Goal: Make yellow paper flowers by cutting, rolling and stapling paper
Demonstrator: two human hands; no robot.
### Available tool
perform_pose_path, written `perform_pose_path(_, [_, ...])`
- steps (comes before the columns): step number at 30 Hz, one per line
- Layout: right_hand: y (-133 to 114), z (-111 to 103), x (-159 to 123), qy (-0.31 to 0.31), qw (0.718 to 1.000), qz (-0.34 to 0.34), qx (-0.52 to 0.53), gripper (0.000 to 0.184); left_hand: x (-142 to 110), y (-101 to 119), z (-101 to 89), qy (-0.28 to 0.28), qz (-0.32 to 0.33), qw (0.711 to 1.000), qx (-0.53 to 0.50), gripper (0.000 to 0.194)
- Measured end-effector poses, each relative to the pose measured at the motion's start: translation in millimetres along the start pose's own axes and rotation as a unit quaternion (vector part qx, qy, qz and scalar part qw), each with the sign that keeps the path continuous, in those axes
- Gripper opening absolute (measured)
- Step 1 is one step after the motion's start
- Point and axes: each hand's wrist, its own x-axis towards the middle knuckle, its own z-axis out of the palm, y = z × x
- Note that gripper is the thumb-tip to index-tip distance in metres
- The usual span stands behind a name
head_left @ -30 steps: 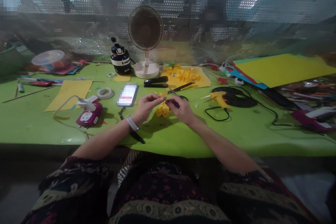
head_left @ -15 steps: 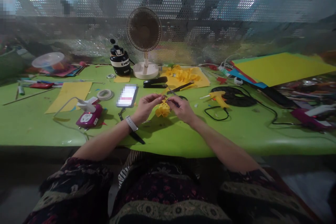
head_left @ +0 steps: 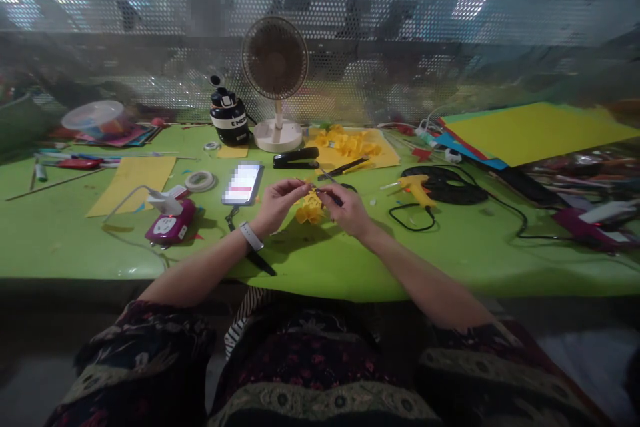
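Just in front of me, my left hand (head_left: 281, 203) has its thumb and fingertips pinched on a small yellow paper piece (head_left: 313, 191). Close against it, the fingers of my right hand (head_left: 350, 212) are also closed; what they grip is too small and dark to make out. Below the fingertips are crumpled yellow paper petals (head_left: 309, 211). A slim grey blade (head_left: 328, 176) and a dark rounded loop show just behind my right hand, perhaps scissors; whether the hand holds them I cannot tell.
Behind the hands are a black stapler (head_left: 296, 157), yellow paper flowers (head_left: 350, 142) and a fan (head_left: 277, 137). A phone (head_left: 243, 183), tape roll (head_left: 200, 181) and purple power socket (head_left: 171, 223) lie left. To the right are a yellow glue gun (head_left: 418, 189) and coloured sheets (head_left: 540, 133).
Both hands stay in nearly the same place. The fingertips have shifted slightly around the small yellow piece, with my right fingers a touch lower.
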Motion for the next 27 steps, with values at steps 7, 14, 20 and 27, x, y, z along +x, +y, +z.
perform_pose_path(7, [0, -2, 0, -0.001, 1.0, -0.011, 0.0, 0.037, 1, -1, -0.7, -0.02, 0.004, 1.0, -0.001, 0.024])
perform_pose_path(14, [-3, -2, 0, -0.023, 1.0, -0.01, 0.011, 0.038, 2, -1, -0.5, -0.02, -0.017, 1.0, -0.014, 0.027])
perform_pose_path(20, [2, 1, -1, 0.004, 0.998, -0.054, -0.012, 0.027, 1, 0, -1.9, -0.01, 0.0, 1.0, -0.017, 0.023])
perform_pose_path(27, [10, 2, 1, 0.026, 0.994, -0.108, -0.017, 0.02, 3, -4, -3.5, -0.017, 0.008, 1.0, -0.009, 0.02])
